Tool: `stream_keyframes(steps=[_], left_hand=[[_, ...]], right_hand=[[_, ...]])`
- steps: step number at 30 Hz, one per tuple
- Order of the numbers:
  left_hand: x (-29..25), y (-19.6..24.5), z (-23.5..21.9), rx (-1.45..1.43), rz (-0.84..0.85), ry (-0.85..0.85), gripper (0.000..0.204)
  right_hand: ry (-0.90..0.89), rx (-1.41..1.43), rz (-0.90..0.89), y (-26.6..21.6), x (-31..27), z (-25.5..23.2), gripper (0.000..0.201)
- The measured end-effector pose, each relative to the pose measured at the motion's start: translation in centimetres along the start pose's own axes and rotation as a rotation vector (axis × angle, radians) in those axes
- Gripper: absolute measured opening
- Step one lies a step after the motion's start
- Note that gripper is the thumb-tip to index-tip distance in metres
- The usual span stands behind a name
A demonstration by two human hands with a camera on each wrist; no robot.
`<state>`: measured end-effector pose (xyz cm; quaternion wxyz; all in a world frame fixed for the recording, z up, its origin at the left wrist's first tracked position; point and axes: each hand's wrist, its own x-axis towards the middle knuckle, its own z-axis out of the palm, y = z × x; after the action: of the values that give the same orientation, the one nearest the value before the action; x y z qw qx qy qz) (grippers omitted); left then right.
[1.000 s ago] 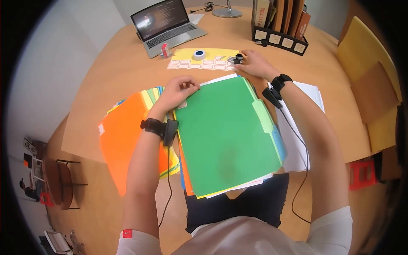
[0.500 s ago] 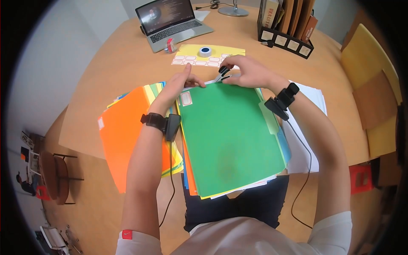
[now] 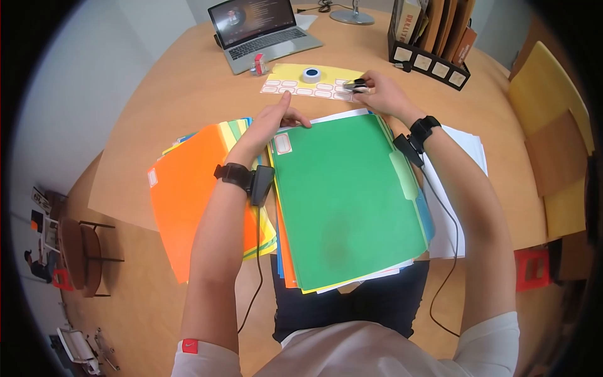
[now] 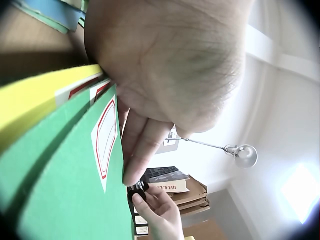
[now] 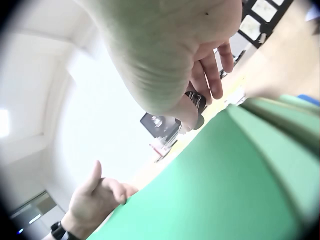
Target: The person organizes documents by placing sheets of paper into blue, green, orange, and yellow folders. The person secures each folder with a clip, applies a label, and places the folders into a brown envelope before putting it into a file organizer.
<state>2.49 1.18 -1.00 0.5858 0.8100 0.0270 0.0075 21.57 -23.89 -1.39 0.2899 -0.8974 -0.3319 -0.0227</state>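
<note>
In the head view a bright green folder (image 3: 348,201) tops a stack of coloured folders and papers near the person. A red-bordered label (image 3: 284,143) is on its upper left corner. The left hand (image 3: 267,125) rests at the stack's far left edge, thumb raised, fingers extended along the edge and not curled round it. Beyond the far edge, the right hand (image 3: 386,95) pinches a small black-and-silver staple remover (image 3: 358,86) by its black grips. It overlaps the sheet of labels (image 3: 304,92) in this view. The right wrist view shows the thumb pressed on the staple remover (image 5: 199,105).
An orange folder (image 3: 201,195) lies on a second stack at the left, white papers (image 3: 449,195) at the right. A roll of tape (image 3: 311,75) sits on yellow paper. Farther back are a laptop (image 3: 270,47), a lamp base (image 3: 352,16) and a black file holder (image 3: 433,66).
The right hand brought the staple remover from the label sheet to the stack's far edge, then back out beyond it. The left thumb lifted and the green folder's label came fully into view.
</note>
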Motion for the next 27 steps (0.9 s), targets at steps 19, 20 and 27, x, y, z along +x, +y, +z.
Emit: stream_keyframes(steps=[19, 20, 27], left_hand=[[0.3, -0.4, -0.3, -0.101, -0.029, -0.043, 0.086], [0.3, -0.4, -0.3, -0.108, -0.038, -0.042, 0.086], [0.5, -0.8, -0.6, -0.059, -0.02, -0.028, 0.088]], right_hand=[[-0.122, -0.407, -0.132, -11.4, 0.4, 0.5, 0.05], [-0.156, -0.454, -0.089, -10.9, 1.6, 0.9, 0.053], [-0.247, -0.662, -0.02, -8.1, 3.8, 4.8, 0.063]])
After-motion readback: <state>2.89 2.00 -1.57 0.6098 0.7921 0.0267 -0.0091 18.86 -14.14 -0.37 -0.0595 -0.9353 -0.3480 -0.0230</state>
